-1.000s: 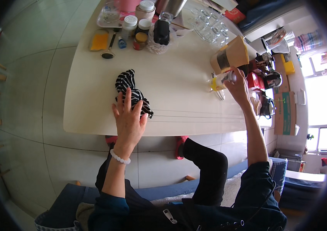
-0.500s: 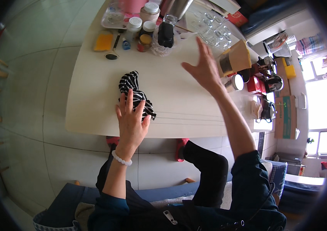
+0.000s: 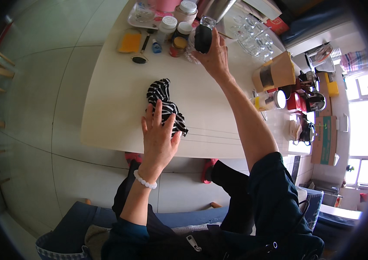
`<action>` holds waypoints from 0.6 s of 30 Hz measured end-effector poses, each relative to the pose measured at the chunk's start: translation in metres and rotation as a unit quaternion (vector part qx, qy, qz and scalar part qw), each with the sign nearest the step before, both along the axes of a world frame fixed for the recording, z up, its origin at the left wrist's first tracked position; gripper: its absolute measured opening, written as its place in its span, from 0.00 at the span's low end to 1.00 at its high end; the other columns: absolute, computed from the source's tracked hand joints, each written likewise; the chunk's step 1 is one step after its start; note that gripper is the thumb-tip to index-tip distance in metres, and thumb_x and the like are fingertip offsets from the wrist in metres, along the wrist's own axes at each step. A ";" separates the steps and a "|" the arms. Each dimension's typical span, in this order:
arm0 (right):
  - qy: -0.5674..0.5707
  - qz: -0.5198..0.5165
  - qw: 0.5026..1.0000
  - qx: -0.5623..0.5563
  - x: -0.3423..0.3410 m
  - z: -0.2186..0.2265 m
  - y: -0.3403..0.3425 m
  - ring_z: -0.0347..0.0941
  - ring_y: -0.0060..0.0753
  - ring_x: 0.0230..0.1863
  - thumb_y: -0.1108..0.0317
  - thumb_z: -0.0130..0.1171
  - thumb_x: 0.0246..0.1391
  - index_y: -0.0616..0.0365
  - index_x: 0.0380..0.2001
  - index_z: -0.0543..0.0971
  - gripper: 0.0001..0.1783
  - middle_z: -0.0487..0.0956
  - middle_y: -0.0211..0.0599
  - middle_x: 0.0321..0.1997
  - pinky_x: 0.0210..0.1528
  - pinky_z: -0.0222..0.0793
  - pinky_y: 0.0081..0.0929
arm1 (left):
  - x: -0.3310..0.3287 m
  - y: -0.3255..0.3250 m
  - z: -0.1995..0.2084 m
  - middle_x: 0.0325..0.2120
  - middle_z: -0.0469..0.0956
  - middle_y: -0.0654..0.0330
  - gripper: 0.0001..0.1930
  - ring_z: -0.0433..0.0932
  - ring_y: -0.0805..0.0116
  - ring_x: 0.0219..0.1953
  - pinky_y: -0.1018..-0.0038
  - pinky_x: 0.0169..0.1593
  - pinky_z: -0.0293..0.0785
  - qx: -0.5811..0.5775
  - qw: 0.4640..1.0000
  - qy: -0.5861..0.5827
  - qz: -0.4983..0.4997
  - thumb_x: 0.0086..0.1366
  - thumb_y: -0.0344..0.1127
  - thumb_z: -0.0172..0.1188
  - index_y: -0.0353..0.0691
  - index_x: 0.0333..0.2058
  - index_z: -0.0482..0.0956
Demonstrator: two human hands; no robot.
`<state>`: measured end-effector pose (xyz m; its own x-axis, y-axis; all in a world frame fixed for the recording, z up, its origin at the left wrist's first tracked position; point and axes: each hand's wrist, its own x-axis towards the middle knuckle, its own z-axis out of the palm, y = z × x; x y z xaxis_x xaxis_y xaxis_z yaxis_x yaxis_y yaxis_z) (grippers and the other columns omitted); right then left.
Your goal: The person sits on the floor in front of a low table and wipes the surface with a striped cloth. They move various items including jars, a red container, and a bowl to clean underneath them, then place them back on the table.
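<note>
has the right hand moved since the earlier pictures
Yes. Judged against the brown paper bag, the right hand has moved left and farther from the person, from the white-topped jar near the bag to the black object.

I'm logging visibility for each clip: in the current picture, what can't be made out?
- Head view: part of the striped cloth, hidden beneath the left hand.
- Head view: whether the right hand has closed on the black object; the back of the hand hides its palm.
- Head view: the rest of the pink container, cut off by the upper edge.
</note>
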<state>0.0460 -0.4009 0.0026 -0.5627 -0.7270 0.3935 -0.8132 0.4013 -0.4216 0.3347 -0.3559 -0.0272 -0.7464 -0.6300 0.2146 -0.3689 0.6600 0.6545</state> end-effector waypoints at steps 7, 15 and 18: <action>-0.002 -0.004 1.000 -0.016 0.001 -0.001 0.001 0.67 0.58 0.52 0.63 0.71 0.33 0.63 0.64 0.53 0.55 0.71 0.60 0.51 0.58 0.57 0.45 | 0.000 0.000 -0.001 0.65 0.51 0.42 0.25 0.51 0.38 0.65 0.47 0.64 0.51 -0.004 1.000 -0.002 0.001 0.53 0.33 0.67 0.38 0.50 0.73; 0.034 0.012 0.999 -0.025 0.019 -0.005 0.052 0.63 0.58 0.55 0.62 0.72 0.36 0.59 0.66 0.50 0.57 0.68 0.57 0.57 0.57 0.61 0.48 | -0.001 0.002 -0.002 0.65 0.51 0.42 0.25 0.51 0.38 0.65 0.47 0.64 0.51 -0.019 1.000 -0.001 0.009 0.52 0.33 0.67 0.38 0.50 0.73; 0.028 0.018 0.999 -0.009 0.030 -0.004 0.089 0.60 0.57 0.59 0.62 0.71 0.38 0.57 0.68 0.49 0.57 0.64 0.57 0.60 0.60 0.59 0.46 | -0.001 0.002 0.000 0.65 0.51 0.42 0.24 0.52 0.38 0.65 0.47 0.64 0.52 -0.011 1.000 0.005 0.010 0.52 0.33 0.67 0.37 0.49 0.74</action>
<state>0.0759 -0.3116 -0.0016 -0.5133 -0.7387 0.4369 -0.8493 0.3644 -0.3818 0.3338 -0.3535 -0.0274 -0.7317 -0.6392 0.2367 -0.3751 0.6676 0.6432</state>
